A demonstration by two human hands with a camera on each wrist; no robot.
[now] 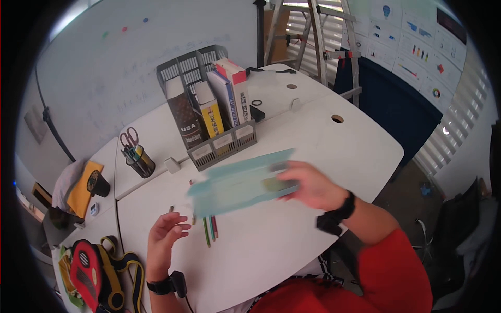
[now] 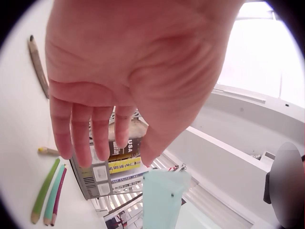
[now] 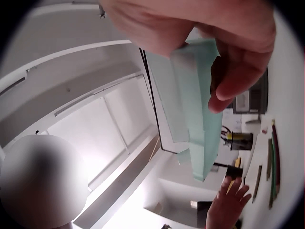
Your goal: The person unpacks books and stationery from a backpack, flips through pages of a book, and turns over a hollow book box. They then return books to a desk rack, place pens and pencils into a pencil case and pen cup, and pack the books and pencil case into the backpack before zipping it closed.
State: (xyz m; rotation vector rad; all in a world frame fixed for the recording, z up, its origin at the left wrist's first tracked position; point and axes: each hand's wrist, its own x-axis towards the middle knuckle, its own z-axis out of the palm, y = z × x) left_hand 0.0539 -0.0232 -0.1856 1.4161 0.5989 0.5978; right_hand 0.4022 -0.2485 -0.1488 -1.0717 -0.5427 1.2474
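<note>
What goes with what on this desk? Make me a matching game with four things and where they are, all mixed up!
Things:
1. scissors
2. pale blue-green case
3. book marked USA
4. colored pencils

Places:
A. in the gray rack
B. lying loose on the white table
C. standing in the dark cup
D. held up in the right hand

Right pairs: 1-C, 2-D, 3-A, 4-B
</note>
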